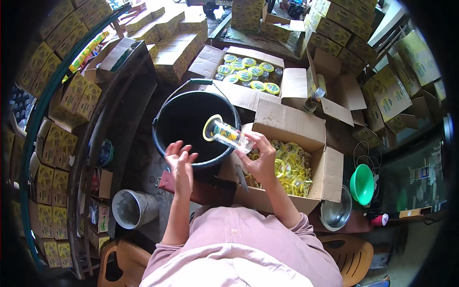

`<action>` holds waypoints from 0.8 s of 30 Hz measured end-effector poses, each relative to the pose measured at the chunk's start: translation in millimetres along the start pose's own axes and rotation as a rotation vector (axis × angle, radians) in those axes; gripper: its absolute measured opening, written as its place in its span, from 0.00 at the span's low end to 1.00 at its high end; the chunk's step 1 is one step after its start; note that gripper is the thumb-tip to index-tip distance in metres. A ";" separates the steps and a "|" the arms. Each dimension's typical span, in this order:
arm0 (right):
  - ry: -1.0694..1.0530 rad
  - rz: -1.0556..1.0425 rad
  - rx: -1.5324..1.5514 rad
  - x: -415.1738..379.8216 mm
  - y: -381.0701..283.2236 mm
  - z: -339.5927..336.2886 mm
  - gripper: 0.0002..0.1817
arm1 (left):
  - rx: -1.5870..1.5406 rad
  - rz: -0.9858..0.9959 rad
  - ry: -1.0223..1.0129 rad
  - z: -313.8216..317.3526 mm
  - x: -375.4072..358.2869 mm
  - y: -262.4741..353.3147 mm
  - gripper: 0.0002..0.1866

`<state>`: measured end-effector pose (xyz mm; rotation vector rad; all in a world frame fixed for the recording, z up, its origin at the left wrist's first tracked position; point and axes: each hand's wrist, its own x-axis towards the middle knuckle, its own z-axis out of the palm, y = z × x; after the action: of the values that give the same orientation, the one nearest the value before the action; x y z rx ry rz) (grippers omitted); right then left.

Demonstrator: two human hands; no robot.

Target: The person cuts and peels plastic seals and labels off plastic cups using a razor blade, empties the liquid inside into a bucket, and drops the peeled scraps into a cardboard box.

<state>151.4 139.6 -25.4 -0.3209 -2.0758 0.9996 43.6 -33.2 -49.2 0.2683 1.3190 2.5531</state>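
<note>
My right hand (262, 160) grips a clear cup (230, 136) by its base end. The cup has a printed label and a yellow-rimmed round piece at its other end, and it is tilted over the mouth of a black bucket (159, 139). My left hand (180, 165) is open beside the bucket's near rim, palm up with fingers apart, holding nothing. Just right of the bucket, an open carton (289, 116) contains a heap of yellow and clear plastic pieces (292, 170). A flat blade-like tool (241, 178) lies at that carton's left side.
Behind the bucket, another open carton (294, 82) holds several cups with yellow-rimmed tops. One more cup (314, 99) stands right of it. A green bowl (362, 184) and a metal bowl (336, 213) are at right. A grey bucket (135, 209) and stacked cartons (56, 143) stand left.
</note>
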 end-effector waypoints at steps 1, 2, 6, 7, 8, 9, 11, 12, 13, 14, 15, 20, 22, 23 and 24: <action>-0.077 0.028 -0.060 3.1 -4.1 -5.3 0.27 | 0.180 0.159 0.061 -4.1 5.5 -1.4 0.27; -0.102 0.069 -0.053 6.6 -8.4 -8.4 0.27 | 0.342 0.271 0.089 -12.2 12.6 -4.9 0.28; 0.093 0.101 0.096 16.2 8.9 -19.1 0.25 | 0.643 0.477 0.074 -16.4 30.2 -6.4 0.27; 0.154 0.159 0.151 19.1 22.4 -23.8 0.25 | 0.762 0.492 0.058 -14.1 33.2 -4.4 0.26; 0.214 0.215 0.210 23.5 35.4 -29.2 0.24 | 0.851 0.547 0.040 -13.5 37.5 -6.7 0.25; 0.310 0.206 0.275 32.8 49.6 -43.3 0.22 | 0.940 0.595 0.003 -13.2 41.4 -8.7 0.25; 0.501 0.150 0.084 63.5 71.5 -87.9 0.21 | 1.034 0.636 -0.055 -10.5 46.4 -14.0 0.25; 0.608 0.074 -0.049 79.2 103.5 -113.3 0.19 | 1.071 0.606 -0.067 -8.4 47.1 -17.3 0.25; 0.653 0.101 -0.245 97.6 111.2 -139.0 0.19 | 1.050 0.601 -0.070 -8.1 48.7 -18.8 0.25; 0.693 0.134 -0.443 113.6 118.3 -162.5 0.19 | 1.032 0.591 -0.074 -8.9 48.9 -19.5 0.24; 0.687 0.054 -0.563 129.8 138.5 -184.3 0.19 | 1.013 0.483 -0.054 -12.5 48.4 -19.5 0.22; 0.442 0.129 -0.775 182.5 231.6 -220.5 0.19 | 0.371 0.233 -0.129 29.7 69.5 -0.6 0.16; 0.311 0.171 -0.831 191.6 258.1 -214.0 0.21 | -0.262 -0.007 -0.532 75.4 82.7 30.3 0.18; 0.271 0.219 -0.838 194.5 269.7 -208.6 0.22 | -0.316 -0.068 -0.667 94.0 83.6 49.0 0.20; 0.218 0.311 -0.855 195.4 285.2 -205.3 0.22 | -0.417 -0.053 -0.821 107.5 83.1 58.7 0.22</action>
<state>147.5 540.6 -54.0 -1.1538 -2.1803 0.1587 -13.8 42.6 64.2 1.0259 0.4731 2.1847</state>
